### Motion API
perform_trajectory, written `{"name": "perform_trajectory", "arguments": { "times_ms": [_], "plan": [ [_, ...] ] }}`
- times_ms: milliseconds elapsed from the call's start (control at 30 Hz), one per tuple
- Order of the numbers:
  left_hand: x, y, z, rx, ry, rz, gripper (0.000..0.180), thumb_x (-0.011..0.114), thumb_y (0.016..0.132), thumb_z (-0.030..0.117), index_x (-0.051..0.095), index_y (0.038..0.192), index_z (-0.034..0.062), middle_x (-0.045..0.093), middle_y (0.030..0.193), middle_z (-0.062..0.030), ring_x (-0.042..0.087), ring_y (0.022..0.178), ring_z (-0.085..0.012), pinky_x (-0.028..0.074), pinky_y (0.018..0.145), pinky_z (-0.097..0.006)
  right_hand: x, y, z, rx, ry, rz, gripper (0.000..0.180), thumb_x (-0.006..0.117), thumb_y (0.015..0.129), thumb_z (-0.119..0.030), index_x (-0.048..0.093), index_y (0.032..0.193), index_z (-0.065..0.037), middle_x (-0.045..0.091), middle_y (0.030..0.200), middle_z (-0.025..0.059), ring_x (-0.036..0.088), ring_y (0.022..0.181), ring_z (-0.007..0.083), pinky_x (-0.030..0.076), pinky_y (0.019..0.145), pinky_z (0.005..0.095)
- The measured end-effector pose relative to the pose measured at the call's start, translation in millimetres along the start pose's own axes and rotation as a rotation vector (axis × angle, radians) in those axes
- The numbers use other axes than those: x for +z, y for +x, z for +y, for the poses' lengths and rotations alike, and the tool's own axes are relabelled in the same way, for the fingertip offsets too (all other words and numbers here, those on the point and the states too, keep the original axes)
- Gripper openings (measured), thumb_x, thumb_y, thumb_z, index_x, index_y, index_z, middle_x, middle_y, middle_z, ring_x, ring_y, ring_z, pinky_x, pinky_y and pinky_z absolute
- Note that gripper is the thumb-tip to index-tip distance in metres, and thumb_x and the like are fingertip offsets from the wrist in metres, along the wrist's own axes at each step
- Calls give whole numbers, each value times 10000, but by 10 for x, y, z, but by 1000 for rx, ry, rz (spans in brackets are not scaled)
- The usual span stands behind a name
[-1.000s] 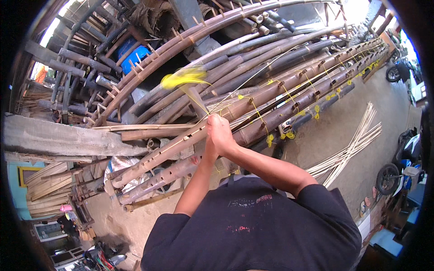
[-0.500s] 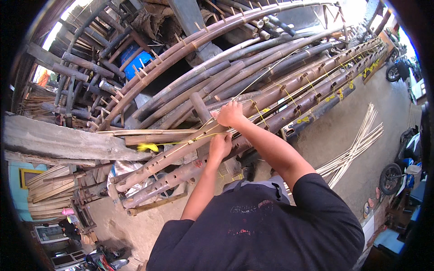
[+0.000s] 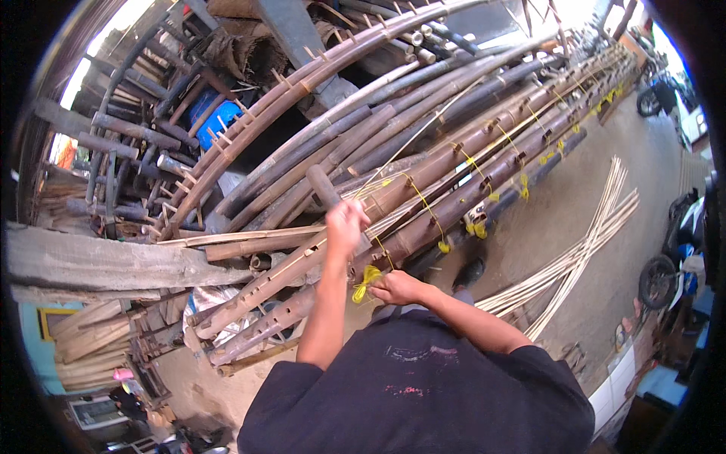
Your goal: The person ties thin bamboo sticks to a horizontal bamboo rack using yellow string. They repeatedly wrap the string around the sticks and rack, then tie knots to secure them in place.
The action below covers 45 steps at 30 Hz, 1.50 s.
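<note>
In front, bamboo poles (image 3: 423, 223) slant away rightward; right grip (image 3: 397, 287) clenches yellow twine (image 3: 367, 281); left grip (image 3: 346, 224) unclear.

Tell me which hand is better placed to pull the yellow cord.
Probably the right hand: it grips the yellow cord near the black shirt, while the left hand is farther forward, over a bamboo pole.

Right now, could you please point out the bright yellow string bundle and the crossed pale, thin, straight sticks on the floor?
Bright yellow string bundle (image 3: 366, 283): head view, middle of its gathered strands.
Crossed pale, thin, straight sticks (image 3: 584, 240): head view, where the sticks cross.
</note>
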State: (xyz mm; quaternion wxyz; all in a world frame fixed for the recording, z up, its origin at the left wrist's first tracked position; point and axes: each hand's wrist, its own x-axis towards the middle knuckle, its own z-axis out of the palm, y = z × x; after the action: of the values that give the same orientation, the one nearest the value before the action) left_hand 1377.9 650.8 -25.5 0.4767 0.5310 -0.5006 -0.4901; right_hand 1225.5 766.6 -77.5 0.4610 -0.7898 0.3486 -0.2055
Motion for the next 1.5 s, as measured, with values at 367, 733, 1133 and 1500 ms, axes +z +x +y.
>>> {"name": "perform_trajectory", "arguments": {
  "times_ms": [367, 733, 1133, 1500],
  "plan": [
    [-669, 1711, -1199, -38, 1330, -652, 401, 548, 925, 368, 694, 1065, 22, 680, 1066, -233, 670, 991, -369, 513, 853, -454, -247, -919, 102, 15, -227, 45, 218, 616, 829, -246, 694, 910, -59, 668, 801, 203, 661, 801, 413, 534, 719, 503],
    [3393, 849, 1081, 306, 586, -716, 345, 567, 997, 184, 609, 1256, -40, 700, 1107, -168, 652, 1026, -189, 489, 926, -314, -1346, -3032, 1315, 688, 32, 799, 294, 600, 895, -279, 670, 1068, -53, 630, 1111, 182, 591, 1088, 351, 478, 928, 447],
    [7391, -1786, -2299, 212, 961, -1975, 601, 587, 952, 400, 419, 1453, 111, 399, 1407, -380, 377, 1348, -496, 367, 1094, -500, -1866, -6610, 5993, 1540, 408, 1469, 225, 564, 824, -223, 731, 847, -72, 694, 918, 208, 669, 861, 396, 530, 762, 496],
    [8875, -2234, -3515, 254, 1222, -1718, 433, 714, 831, 426, 656, 1221, 246, 373, 1461, -220, 334, 1369, -409, 262, 1112, -586, -1770, -9021, 9281, 2175, 453, 1250, 199, 541, 964, -194, 646, 1071, -65, 676, 1015, 130, 653, 951, 314, 532, 770, 433]
  ]
}}
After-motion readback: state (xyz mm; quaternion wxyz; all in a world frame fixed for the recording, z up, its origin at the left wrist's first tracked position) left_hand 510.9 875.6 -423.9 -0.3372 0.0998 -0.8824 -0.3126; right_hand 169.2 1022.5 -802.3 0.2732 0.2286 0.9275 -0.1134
